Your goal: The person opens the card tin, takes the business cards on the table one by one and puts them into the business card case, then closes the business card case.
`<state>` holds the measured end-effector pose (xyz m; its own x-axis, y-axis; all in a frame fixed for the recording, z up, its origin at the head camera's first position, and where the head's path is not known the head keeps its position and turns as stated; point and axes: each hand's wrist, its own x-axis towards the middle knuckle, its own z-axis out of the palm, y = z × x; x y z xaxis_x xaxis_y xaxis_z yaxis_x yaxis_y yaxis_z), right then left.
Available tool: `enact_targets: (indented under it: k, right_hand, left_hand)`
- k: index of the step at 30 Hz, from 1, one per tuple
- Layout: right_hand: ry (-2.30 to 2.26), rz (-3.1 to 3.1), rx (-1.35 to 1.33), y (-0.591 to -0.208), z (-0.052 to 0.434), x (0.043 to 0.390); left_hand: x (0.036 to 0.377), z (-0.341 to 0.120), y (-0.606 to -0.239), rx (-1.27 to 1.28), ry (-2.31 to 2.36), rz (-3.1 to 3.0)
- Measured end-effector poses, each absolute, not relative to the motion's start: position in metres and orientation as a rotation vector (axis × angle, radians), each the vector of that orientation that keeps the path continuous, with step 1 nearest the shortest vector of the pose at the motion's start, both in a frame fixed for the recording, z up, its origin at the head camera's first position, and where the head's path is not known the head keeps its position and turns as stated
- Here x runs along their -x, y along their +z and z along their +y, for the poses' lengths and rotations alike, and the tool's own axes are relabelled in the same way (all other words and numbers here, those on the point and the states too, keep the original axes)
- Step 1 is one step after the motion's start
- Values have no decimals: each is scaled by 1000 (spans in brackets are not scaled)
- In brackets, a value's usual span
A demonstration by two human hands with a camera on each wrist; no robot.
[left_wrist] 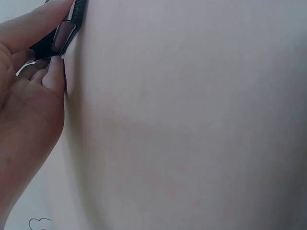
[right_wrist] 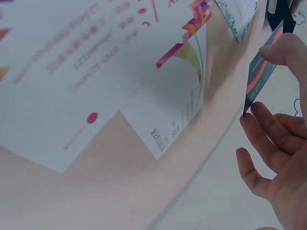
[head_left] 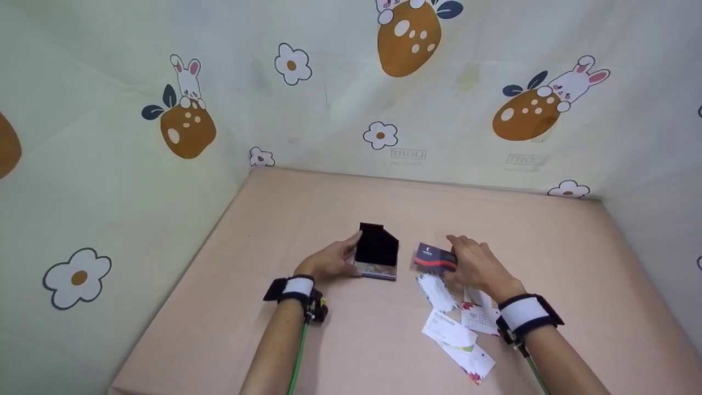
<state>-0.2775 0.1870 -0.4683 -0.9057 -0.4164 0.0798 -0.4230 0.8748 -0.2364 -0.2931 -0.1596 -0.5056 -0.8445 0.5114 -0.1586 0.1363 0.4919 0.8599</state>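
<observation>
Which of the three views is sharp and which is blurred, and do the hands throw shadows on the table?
Head view: even light, sharp; faint soft shadows lie under the left hand and right hand on the table. Left wrist view: soft, the hand close and out of focus beside the black card holder. Right wrist view: near white cards blurred, the print unreadable.

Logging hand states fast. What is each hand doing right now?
Left hand: fingers grip the open black card case.
Right hand: fingers pinch the dark blue card.

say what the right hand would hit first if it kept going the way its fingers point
Probably the black card case, which the left hand holds. The right hand pinches a dark card pointing that way, though depth is unclear.
</observation>
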Motion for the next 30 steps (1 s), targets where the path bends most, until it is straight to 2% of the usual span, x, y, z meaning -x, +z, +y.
enact_targets:
  k: [16, 30]
  right_hand:
    - [319, -2999, -740, -464, 150, 292]
    - [284, -2920, -863, -463, 113, 295]
  left_hand:
    - [294, -157, -509, -539, 1394, 2288]
    - [293, -155, -508, -501, 1283, 2394]
